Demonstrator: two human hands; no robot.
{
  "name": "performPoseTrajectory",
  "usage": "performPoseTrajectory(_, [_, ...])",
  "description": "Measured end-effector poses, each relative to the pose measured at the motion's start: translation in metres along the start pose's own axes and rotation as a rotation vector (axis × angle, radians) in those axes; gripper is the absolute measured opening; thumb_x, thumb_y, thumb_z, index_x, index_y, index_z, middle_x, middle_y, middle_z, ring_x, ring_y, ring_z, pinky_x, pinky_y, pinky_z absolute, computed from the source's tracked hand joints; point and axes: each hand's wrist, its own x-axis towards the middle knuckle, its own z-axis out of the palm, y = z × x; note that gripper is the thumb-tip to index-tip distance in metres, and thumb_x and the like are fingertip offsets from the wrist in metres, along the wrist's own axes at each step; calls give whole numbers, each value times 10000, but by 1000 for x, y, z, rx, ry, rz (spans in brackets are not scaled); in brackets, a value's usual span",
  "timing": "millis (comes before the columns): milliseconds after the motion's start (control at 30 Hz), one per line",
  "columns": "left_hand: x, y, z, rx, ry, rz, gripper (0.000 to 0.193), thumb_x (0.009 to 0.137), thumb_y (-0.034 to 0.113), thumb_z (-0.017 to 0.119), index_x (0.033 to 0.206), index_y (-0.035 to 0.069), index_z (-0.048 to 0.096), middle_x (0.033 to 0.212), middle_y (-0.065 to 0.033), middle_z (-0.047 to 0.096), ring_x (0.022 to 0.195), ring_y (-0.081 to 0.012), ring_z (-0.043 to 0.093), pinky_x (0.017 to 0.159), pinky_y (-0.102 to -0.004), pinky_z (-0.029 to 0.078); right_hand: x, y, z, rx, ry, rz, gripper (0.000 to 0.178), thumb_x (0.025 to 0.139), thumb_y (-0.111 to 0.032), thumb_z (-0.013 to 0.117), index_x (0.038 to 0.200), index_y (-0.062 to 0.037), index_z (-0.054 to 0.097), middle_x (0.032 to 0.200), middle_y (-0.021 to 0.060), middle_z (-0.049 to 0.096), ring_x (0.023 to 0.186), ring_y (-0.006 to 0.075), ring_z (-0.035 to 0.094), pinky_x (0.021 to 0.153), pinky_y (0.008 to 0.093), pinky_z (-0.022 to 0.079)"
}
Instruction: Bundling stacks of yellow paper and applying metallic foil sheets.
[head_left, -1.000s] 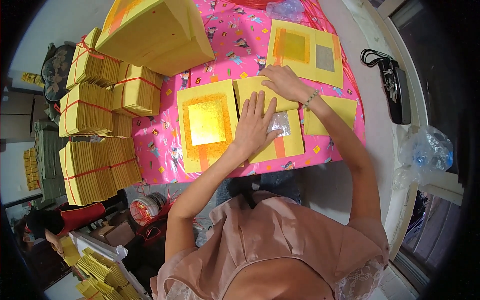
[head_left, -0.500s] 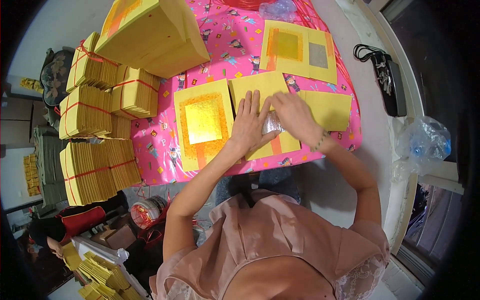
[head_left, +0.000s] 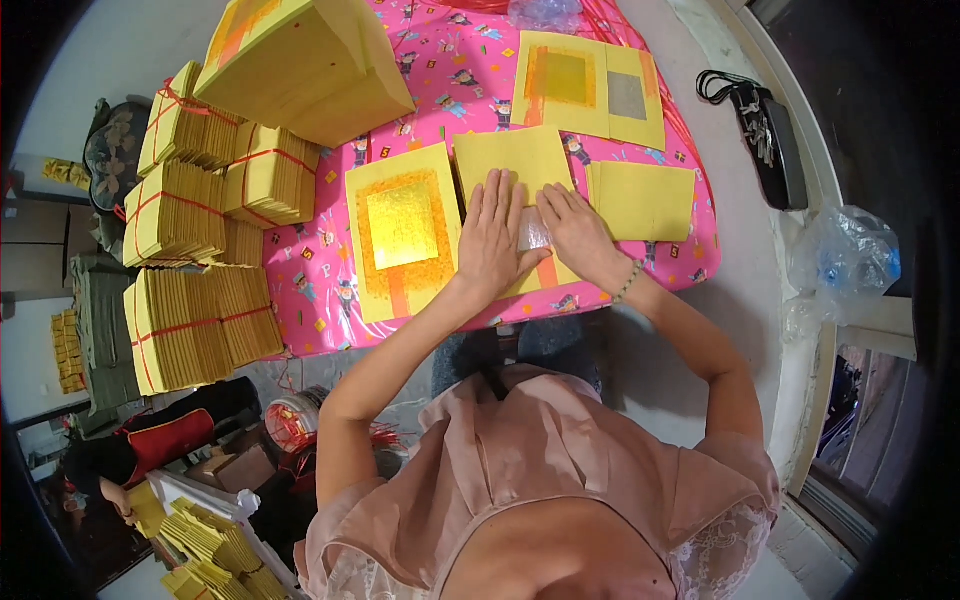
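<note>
Both of my hands lie flat on a yellow paper sheet (head_left: 515, 155) at the table's front middle. A silver foil square (head_left: 534, 230) shows on it between them, partly covered. My left hand (head_left: 488, 237) rests along the sheet's left side, fingers stretched, thumb out toward the foil. My right hand (head_left: 583, 235) presses on the right side, its fingers straight and angled up toward the left one. Neither holds anything. To the left lies another yellow sheet with a gold foil square (head_left: 403, 229) on a patterned orange print. Plain yellow sheets (head_left: 643, 203) sit on the right.
More foil-marked sheets (head_left: 633, 130) lie farther back on the pink table cover (head_left: 440, 85). Bundles tied with red string (head_left: 175, 220) and a tall yellow stack (head_left: 310, 85) fill the left. A black pouch with keys (head_left: 770, 150) is at right. Another person's hand (head_left: 117, 500) handles yellow paper, lower left.
My right hand has gone from raised, bent fingers over the foil to lying flat on the sheet's right side. My left hand stays flat. The whole view has shifted slightly.
</note>
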Motion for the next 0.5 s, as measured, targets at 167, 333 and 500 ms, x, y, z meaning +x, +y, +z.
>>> performPoseTrajectory(167, [-16,3,-3,-39,-173,-88,1039,830,711,463,1434,-114,280,1509,-277,267,1429,-397,211,1176,-461,143,0,1,0,0,5,-10,412,825,-117,555,1174,103,533,1174,212,539,1189,340,497,1037,402,399])
performPoseTrajectory(333, [-14,1,3,-87,-175,-86,1053,841,719,446,1431,-134,264,1504,-302,256,1424,-419,210,1167,-466,171,4,1,-2,54,-23,9,414,815,-101,558,1172,107,534,1132,211,549,1152,339,516,998,388,426])
performPoseTrajectory(500, [-13,2,2,-21,-171,-44,1029,871,710,409,1388,-173,296,1453,-341,310,1388,-447,271,1148,-458,227,4,1,0,1,56,-31,396,814,-104,562,1162,84,536,1074,192,557,1099,317,542,943,382,462])
